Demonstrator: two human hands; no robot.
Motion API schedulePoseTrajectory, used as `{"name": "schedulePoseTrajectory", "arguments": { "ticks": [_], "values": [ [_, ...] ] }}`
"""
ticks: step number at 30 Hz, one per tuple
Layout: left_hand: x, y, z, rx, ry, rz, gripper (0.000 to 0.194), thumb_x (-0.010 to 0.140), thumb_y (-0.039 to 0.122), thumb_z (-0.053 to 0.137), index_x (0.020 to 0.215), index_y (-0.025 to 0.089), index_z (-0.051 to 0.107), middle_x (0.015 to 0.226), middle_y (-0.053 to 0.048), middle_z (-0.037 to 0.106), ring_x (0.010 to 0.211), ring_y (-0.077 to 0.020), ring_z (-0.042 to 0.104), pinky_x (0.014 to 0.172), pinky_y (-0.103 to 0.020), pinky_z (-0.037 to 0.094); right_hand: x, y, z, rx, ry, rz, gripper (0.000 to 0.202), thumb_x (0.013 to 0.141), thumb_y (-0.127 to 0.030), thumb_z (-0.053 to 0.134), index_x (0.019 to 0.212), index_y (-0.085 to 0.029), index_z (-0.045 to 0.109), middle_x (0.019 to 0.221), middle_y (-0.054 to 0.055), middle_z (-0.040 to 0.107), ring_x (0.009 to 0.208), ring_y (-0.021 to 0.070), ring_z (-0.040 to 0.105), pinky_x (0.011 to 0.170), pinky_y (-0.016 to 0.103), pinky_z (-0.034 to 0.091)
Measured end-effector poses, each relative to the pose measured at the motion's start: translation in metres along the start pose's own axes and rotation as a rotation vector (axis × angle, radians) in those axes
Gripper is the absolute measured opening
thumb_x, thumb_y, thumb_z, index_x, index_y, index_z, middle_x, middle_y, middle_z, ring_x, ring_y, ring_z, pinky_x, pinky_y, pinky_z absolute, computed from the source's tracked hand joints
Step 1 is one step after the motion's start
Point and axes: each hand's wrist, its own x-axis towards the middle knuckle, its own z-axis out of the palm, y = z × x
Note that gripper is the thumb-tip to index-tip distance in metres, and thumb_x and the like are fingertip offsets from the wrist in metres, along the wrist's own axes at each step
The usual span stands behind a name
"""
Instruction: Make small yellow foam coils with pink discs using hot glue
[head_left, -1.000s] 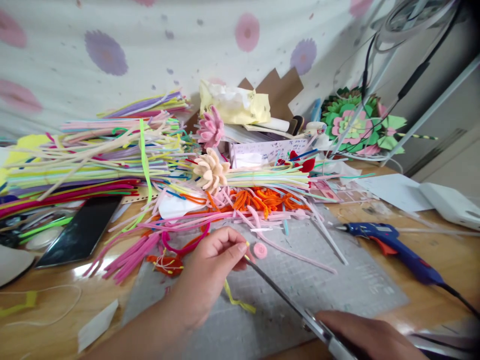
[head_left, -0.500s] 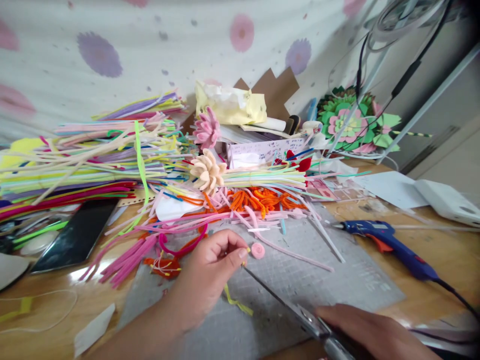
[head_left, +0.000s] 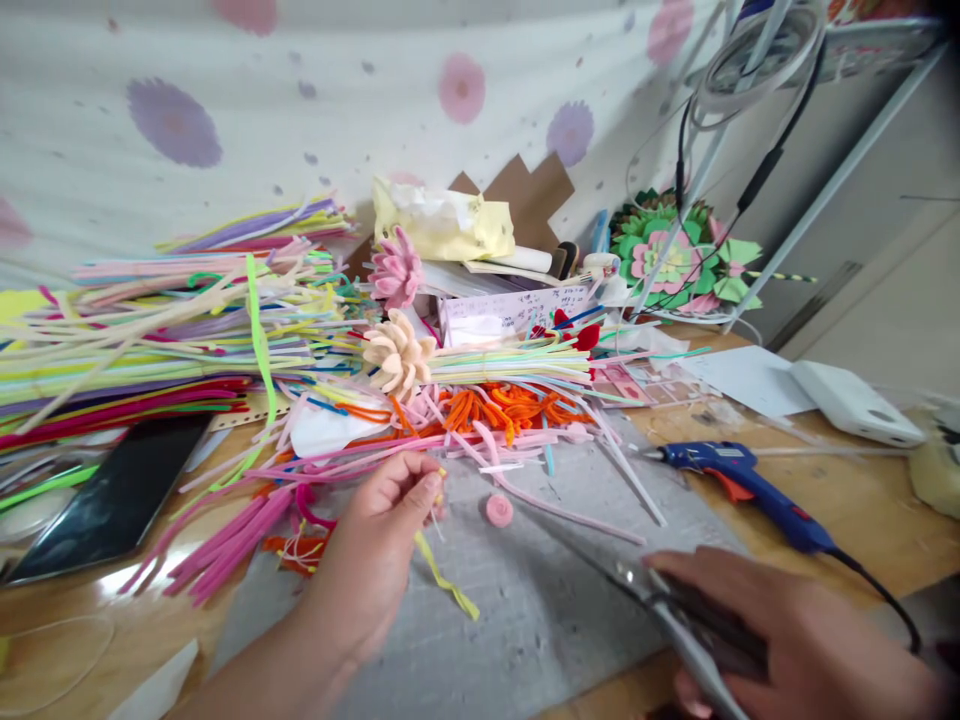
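Observation:
My left hand (head_left: 382,530) pinches a small yellow-tipped flower stamen (head_left: 442,472) between thumb and fingers, with a thin white thread showing below. Under the fingertips a crinkled yellow strip (head_left: 450,580) lies on the grey cutting mat (head_left: 525,620). In my right hand (head_left: 772,620) is a pair of scissors (head_left: 630,575), blades pointing left and blurred, apart from the left hand. A round pink coil (head_left: 499,510) rests on the mat between the two hands. Orange pieces with white threads (head_left: 296,550) lie left of my left hand, partly hidden by it.
A blue glue gun (head_left: 750,485) lies on the right with its cord trailing forward. Bundles of pipe cleaners (head_left: 150,350) fill the back left, beside a dark flat panel (head_left: 112,500). Cream (head_left: 397,355) and pink (head_left: 397,268) flowers stand behind the mat. A white box-like device (head_left: 855,400) sits far right.
The scissors have drawn back to the right, away from my left fingertips, and my right hand has risen further into view. My left hand sits further left, still pinching. The view has shifted slightly.

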Motion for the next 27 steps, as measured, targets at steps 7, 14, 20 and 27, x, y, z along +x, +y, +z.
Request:
{"name": "schedulePoseTrajectory", "arguments": {
  "ticks": [7,14,20,27],
  "values": [
    [-0.004,0.004,0.005,-0.175,-0.025,-0.121,0.013,0.074,0.024,0.068,0.066,0.018,0.06,0.063,0.004,0.053,0.061,-0.0128,0.046,0.06,-0.025,0.038,0.028,0.052,-0.014,-0.287,0.122,0.052,0.048,0.075,-0.033,0.06,0.12,-0.018,0.065,0.116,0.013,0.069,0.098,0.0371,0.068,0.081,0.05,0.057],
    [-0.006,0.0,0.004,-0.282,-0.08,-0.183,0.012,0.075,0.02,0.069,0.067,0.017,0.06,0.063,0.004,0.053,0.06,-0.0116,0.045,0.058,-0.023,0.038,0.039,-0.006,-0.025,-0.309,0.348,-0.32,0.027,0.09,-0.025,0.046,0.102,-0.024,0.071,0.103,0.012,0.07,0.081,0.0242,0.069,0.065,0.033,0.056],
    [-0.006,-0.001,0.005,-0.366,-0.144,-0.331,0.011,0.07,0.019,0.075,0.07,0.016,0.064,0.061,0.003,0.056,0.059,-0.0106,0.049,0.057,-0.022,0.04,0.073,-0.082,-0.008,-0.182,0.359,-0.891,0.016,0.092,-0.022,0.052,0.101,-0.024,0.065,0.09,0.002,0.067,0.07,0.015,0.059,0.059,0.025,0.045],
    [-0.009,0.0,0.006,-0.399,-0.161,-0.433,0.018,0.062,0.017,0.08,0.067,0.015,0.063,0.057,0.003,0.058,0.052,-0.0081,0.049,0.05,-0.018,0.039,0.094,-0.1,0.018,0.21,0.315,-0.779,0.009,0.083,-0.023,0.064,0.08,-0.015,0.063,0.072,0.001,0.061,0.065,0.0127,0.056,0.061,0.024,0.045]
  ]
}}
